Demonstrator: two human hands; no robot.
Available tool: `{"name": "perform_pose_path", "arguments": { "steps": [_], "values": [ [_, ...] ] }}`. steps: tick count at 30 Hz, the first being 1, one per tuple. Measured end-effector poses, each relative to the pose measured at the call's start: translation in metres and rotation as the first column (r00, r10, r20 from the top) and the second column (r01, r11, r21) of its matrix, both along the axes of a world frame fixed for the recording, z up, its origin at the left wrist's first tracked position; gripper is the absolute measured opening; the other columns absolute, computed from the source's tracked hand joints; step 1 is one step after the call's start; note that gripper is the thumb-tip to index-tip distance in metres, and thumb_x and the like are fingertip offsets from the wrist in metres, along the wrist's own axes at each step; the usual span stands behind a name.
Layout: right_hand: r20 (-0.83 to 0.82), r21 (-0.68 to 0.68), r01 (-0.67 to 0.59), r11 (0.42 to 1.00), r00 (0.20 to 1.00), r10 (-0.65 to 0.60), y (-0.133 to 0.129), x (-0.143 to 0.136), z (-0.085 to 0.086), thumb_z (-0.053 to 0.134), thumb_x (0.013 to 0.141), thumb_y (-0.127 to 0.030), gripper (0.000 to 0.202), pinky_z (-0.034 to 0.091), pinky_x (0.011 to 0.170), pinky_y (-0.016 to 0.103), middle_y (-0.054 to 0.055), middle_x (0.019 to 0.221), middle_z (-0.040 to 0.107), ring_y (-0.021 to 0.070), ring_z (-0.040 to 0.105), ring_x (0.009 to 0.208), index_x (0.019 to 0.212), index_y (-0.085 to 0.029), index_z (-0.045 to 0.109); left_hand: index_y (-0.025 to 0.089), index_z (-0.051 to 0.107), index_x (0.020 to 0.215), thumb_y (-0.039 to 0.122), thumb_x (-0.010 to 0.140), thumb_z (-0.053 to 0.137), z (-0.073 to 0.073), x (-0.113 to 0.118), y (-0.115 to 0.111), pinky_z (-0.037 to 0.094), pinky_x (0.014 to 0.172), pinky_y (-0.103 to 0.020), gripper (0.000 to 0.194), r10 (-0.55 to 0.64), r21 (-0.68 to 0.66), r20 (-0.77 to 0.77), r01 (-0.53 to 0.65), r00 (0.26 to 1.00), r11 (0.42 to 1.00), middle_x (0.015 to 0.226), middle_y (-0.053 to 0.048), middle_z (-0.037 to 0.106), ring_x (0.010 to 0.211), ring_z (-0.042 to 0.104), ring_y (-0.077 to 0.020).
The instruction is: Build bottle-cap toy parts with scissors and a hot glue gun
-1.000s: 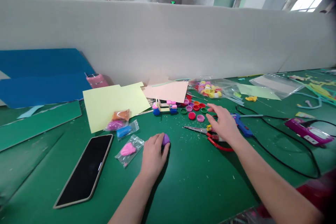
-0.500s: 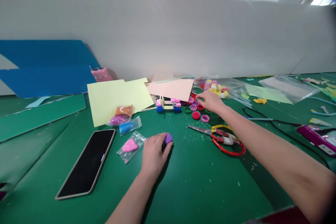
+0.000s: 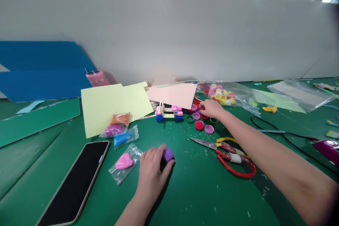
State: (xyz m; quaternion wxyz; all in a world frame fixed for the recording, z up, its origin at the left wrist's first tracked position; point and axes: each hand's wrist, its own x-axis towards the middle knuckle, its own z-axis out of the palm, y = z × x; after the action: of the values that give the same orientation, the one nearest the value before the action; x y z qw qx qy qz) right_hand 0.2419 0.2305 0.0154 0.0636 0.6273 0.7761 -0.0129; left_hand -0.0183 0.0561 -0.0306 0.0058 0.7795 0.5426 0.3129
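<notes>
My left hand (image 3: 153, 169) is closed around a purple lump of modelling clay (image 3: 168, 154), thumb and forefinger at its sides, low over the green table. Farther off, the fingers of my right hand (image 3: 212, 108) are drawn together among small round plastic caps; what they pinch, if anything, is hidden. Red (image 3: 199, 125), pink (image 3: 209, 129) and green (image 3: 190, 119) caps lie beside it. Left of the caps stands a small model (image 3: 168, 113) of pale sticks with blue and pink parts. A bagged piece of pink clay (image 3: 124, 161) lies left of my left hand.
Scissors (image 3: 225, 152) with red and yellow handles lie below my right forearm. A phone (image 3: 75, 183) is at left, near bagged blue clay (image 3: 122, 138). Yellow paper (image 3: 106, 102), pink paper (image 3: 172, 93) and a bag of caps (image 3: 219, 94) lie before a white wall (image 3: 169, 35).
My right hand's fingers have drawn in and lowered among the caps. My left hand keeps hold of the purple clay. The whole view has shifted slightly.
</notes>
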Motion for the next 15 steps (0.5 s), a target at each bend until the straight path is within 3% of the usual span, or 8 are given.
{"name": "perform_pose_path", "arguments": {
  "steps": [6, 15],
  "values": [
    [-0.020, -0.063, 0.020, 0.998, 1.000, -0.021, 0.001, -0.002, 0.001, 0.050, 0.087, -0.026, 0.024, 0.049, 0.075, 0.037, 0.006, 0.110, 0.055, 0.0180, 0.058, 0.090, 0.109, -0.017, 0.052, 0.020, 0.046, 0.112, 0.029, 0.074, 0.057, -0.002, -0.001, 0.000, 0.043, 0.074, -0.043, 0.041, 0.000, -0.049, 0.006, 0.000, 1.000, 0.999, 0.090, -0.010, 0.064, 0.084, 0.058, -0.0259],
    [-0.195, 0.006, 0.107, 0.994, 0.975, -0.104, -0.016, 0.006, 0.029, 0.049, 0.087, -0.026, 0.023, 0.048, 0.076, 0.037, 0.006, 0.110, 0.056, 0.0178, 0.058, 0.090, 0.108, -0.017, 0.053, 0.018, 0.043, 0.115, 0.034, 0.071, 0.061, -0.002, -0.002, 0.001, 0.043, 0.075, -0.045, 0.051, 0.029, -0.047, 0.008, -0.029, 1.000, 0.998, 0.091, -0.010, 0.063, 0.088, 0.056, -0.0284]
  ]
}}
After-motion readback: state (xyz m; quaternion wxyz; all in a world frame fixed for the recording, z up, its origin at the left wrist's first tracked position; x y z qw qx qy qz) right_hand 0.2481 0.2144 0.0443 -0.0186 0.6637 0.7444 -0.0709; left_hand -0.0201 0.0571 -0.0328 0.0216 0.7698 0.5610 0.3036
